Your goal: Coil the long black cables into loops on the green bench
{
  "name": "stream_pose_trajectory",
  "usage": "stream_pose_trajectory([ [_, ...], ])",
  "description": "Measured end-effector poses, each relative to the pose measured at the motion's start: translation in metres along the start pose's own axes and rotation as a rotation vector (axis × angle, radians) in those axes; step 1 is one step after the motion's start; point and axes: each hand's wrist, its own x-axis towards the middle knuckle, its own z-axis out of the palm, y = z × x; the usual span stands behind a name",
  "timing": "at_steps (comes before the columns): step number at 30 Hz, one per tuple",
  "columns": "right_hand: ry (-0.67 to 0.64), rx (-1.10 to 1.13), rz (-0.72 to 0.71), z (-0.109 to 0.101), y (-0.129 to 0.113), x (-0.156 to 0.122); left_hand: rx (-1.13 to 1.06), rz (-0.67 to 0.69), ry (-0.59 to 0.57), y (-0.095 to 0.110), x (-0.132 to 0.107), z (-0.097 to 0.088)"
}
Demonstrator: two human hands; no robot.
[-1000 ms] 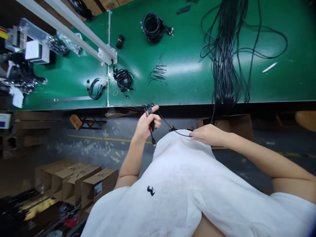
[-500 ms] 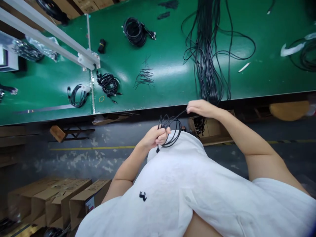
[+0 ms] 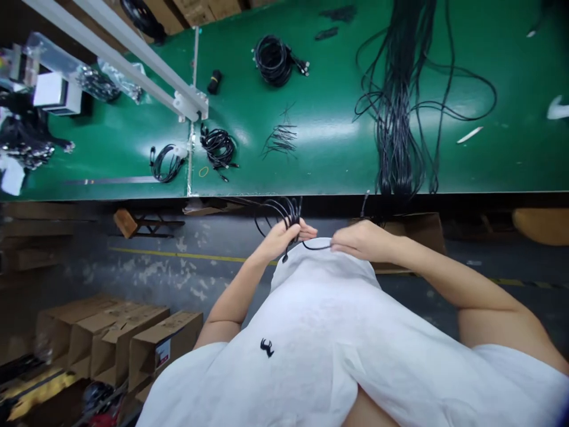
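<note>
My left hand [image 3: 284, 236] is closed round several loops of a thin black cable [image 3: 278, 212], held just below the near edge of the green table [image 3: 338, 160]. One strand of that cable runs right into my right hand [image 3: 362, 240], which pinches it close to my white shirt. A short plug end hangs under my left fist. A long bundle of loose black cables [image 3: 400, 112] lies on the table above my right hand and droops over the edge.
On the table lie coiled black cables [image 3: 219, 145] [image 3: 165, 161] [image 3: 273, 56], a heap of short black ties [image 3: 281, 137] and a yellow rubber band [image 3: 203, 171]. A white rail [image 3: 133, 53] crosses the upper left. Cardboard boxes [image 3: 133, 344] stand on the floor at the left.
My right hand has come down from the table's edge to beside my left hand, bringing the strand in. The loops in my left fist now fan upward.
</note>
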Motion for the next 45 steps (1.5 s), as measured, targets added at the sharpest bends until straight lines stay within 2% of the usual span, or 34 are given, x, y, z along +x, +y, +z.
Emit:
stream_pose_trajectory([
  [2, 0.016, 0.052, 0.052, -0.015, 0.010, 0.018, 0.031, -0.080, -0.171, -0.009, -0.002, 0.013],
  [4, 0.012, 0.151, 0.094, -0.024, 0.034, 0.020, -0.042, -0.154, -0.297, -0.012, -0.007, 0.018],
  [7, 0.139, 0.262, 0.244, -0.029, 0.085, -0.007, -0.250, -0.194, -0.340, -0.008, -0.016, 0.013],
  [9, 0.268, 0.233, 0.400, -0.025, 0.121, -0.036, -0.367, -0.123, -0.298, 0.000, -0.022, 0.003],
  [11, 0.346, 0.191, 0.544, -0.013, 0.150, -0.063, -0.467, -0.019, -0.187, 0.009, -0.028, -0.005],
  [14, 0.292, 0.179, 0.638, 0.014, 0.165, -0.084, -0.569, 0.050, 0.065, 0.023, -0.031, -0.012],
  [16, 0.184, 0.139, 0.643, 0.032, 0.153, -0.084, -0.618, 0.085, 0.195, 0.031, -0.029, -0.015],
  [18, 0.065, 0.003, 0.678, 0.044, 0.127, -0.075, -0.607, 0.121, 0.254, 0.036, -0.024, -0.019],
  [20, -0.070, -0.232, 0.736, 0.047, 0.096, -0.063, -0.505, 0.125, 0.287, 0.035, -0.016, -0.023],
  [22, -0.209, -0.451, 0.731, 0.043, 0.065, -0.049, -0.352, 0.093, 0.310, 0.027, -0.006, -0.026],
  [24, -0.302, -0.534, 0.607, 0.037, 0.038, -0.033, -0.208, 0.043, 0.296, 0.011, 0.005, -0.025],
  [26, -0.336, -0.519, 0.387, 0.033, 0.017, -0.015, -0.098, -0.014, 0.247, -0.010, 0.014, -0.021],
  [28, -0.327, -0.499, 0.190, 0.031, 0.004, 0.004, -0.019, -0.055, 0.187, -0.031, 0.022, -0.014],
  [30, -0.298, -0.500, 0.100, 0.031, 0.000, 0.019, 0.073, -0.076, 0.124, -0.046, 0.025, -0.007],
  [33, -0.223, -0.504, 0.113, 0.031, 0.007, 0.033, 0.302, -0.064, -0.031, -0.055, 0.026, -0.001],
  [36, -0.098, -0.468, 0.124, 0.033, 0.017, 0.033, 0.450, -0.070, -0.259, -0.050, 0.021, -0.004],
  [38, 0.052, -0.415, 0.100, 0.038, 0.019, 0.023, 0.421, -0.123, -0.355, -0.044, 0.018, -0.008],
  [41, 0.268, -0.304, 0.059, 0.053, 0.015, -0.001, 0.223, -0.182, -0.365, -0.032, 0.011, -0.014],
  [43, 0.304, -0.217, 0.091, 0.063, 0.011, -0.016, 0.068, -0.190, -0.350, -0.023, 0.006, -0.014],
  [45, 0.323, -0.124, 0.204, 0.066, 0.010, -0.020, -0.044, -0.205, -0.379, -0.016, 0.001, -0.011],
])
